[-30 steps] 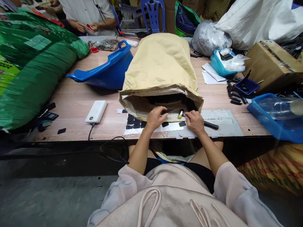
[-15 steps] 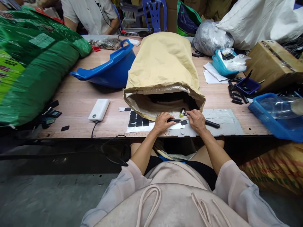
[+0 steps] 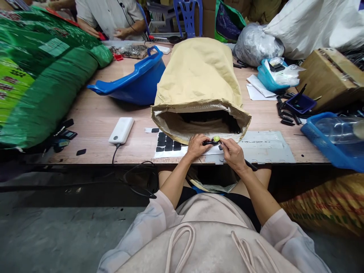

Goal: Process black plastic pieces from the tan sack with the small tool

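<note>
My left hand (image 3: 198, 146) is closed on a small black piece (image 3: 208, 143) at the table's front edge. In my right hand (image 3: 232, 151) is a small hammer, its yellow-green face (image 3: 216, 138) over the black piece and its dark handle (image 3: 250, 165) passing under the palm. Beneath both hands lie a white sheet with black rounded stickers (image 3: 168, 144) and a grey board (image 3: 267, 146). Just beyond them gapes a yellow sack (image 3: 203, 72), dark items inside its mouth.
Left are a blue basin (image 3: 133, 85), a white power bank (image 3: 121, 130) with a cable and green sacks (image 3: 57, 87). On the right stand a blue basket (image 3: 327, 151), a purple tray (image 3: 301, 104) and a carton (image 3: 330, 79). A person (image 3: 110, 19) sits opposite.
My right hand has turned, bringing the hammer head left onto the black piece, and the handle's end has swung down towards the table edge. The person opposite has moved their hands.
</note>
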### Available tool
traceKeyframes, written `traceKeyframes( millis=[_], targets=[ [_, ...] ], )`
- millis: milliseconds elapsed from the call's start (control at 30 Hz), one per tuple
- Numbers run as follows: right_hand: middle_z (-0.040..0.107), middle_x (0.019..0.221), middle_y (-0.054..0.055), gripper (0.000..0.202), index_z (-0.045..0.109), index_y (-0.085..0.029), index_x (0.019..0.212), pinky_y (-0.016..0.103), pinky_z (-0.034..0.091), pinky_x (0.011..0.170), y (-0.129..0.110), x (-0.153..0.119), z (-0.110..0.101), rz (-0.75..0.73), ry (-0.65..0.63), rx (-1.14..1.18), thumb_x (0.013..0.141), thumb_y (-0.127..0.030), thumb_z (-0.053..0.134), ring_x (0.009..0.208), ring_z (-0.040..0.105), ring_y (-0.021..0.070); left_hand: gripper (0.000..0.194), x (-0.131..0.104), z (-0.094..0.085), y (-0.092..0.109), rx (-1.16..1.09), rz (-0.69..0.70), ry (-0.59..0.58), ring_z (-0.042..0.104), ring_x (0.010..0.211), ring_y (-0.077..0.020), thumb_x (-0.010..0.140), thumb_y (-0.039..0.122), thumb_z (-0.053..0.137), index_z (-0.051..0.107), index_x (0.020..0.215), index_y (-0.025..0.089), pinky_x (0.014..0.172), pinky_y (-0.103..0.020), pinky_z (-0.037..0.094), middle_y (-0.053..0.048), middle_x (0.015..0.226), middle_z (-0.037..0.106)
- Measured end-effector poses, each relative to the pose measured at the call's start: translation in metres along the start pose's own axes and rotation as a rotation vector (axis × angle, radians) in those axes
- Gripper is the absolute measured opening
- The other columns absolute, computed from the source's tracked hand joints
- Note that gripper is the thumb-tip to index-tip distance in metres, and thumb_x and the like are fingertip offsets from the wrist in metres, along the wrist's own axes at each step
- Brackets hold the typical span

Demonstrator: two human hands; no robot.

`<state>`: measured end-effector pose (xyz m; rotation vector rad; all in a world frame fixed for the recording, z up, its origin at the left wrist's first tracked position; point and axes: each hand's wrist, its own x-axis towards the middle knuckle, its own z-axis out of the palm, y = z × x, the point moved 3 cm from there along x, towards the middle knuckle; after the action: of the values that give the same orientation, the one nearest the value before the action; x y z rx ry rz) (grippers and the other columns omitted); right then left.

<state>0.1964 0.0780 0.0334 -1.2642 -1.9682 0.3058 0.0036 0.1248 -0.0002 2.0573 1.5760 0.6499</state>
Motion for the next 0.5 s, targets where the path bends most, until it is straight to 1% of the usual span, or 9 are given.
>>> traceKeyframes(
  millis=[133,267,333,467,500],
  targets=[
    [0.071,0.107,0.007,0.036,0.068,-0.028,0.134,0.032,0.057,0.09,-0.006,-0.001,0.002,-0.014,0.038,-0.013,0.106,-0.026,0.046,0.1,0.068,0.0203,0.021,0.001,-0.001,0.0,0.006,-0.006,-0.016,0.062,0.107,-0.0251,0.087,0.036,0.081,0.08,0.107,0.031,0.098,-0.038,0.044,-0.002,0.106,0.075],
    [0.07,0.1,0.005,0.035,0.072,-0.028,0.129,0.028,0.056,0.081,-0.005,-0.004,0.007,0.002,-0.045,-0.102,0.104,-0.024,0.048,0.092,0.068,0.0184,0.02,0.001,-0.001,0.001,0.013,-0.01,-0.02,0.062,0.106,-0.0252,0.087,0.037,0.081,0.081,0.106,0.03,0.097,-0.038,0.044,-0.002,0.104,0.075],
    [0.07,0.099,0.005,0.035,0.073,-0.028,0.128,0.027,0.056,0.079,-0.002,-0.004,0.006,0.012,-0.054,-0.12,0.103,-0.023,0.049,0.09,0.068,0.0177,0.019,0.001,0.0,0.002,0.01,-0.014,-0.015,0.063,0.106,-0.0252,0.087,0.036,0.081,0.081,0.105,0.03,0.097,-0.038,0.044,-0.002,0.103,0.075],
    [0.071,0.105,0.006,0.036,0.071,-0.028,0.131,0.028,0.056,0.086,0.003,-0.003,-0.004,0.038,0.04,-0.119,0.105,-0.026,0.047,0.097,0.069,0.0186,0.017,0.0,-0.001,0.003,0.001,-0.008,-0.006,0.063,0.106,-0.0254,0.087,0.036,0.081,0.081,0.103,0.029,0.099,-0.039,0.044,-0.002,0.103,0.075],
    [0.071,0.105,0.006,0.036,0.071,-0.027,0.131,0.029,0.056,0.086,0.003,-0.003,-0.005,0.043,0.047,-0.12,0.105,-0.027,0.047,0.098,0.069,0.0188,0.017,0.0,-0.001,0.003,0.0,-0.004,-0.006,0.062,0.105,-0.0254,0.087,0.036,0.08,0.081,0.102,0.029,0.099,-0.039,0.044,-0.002,0.103,0.075]
  ],
)
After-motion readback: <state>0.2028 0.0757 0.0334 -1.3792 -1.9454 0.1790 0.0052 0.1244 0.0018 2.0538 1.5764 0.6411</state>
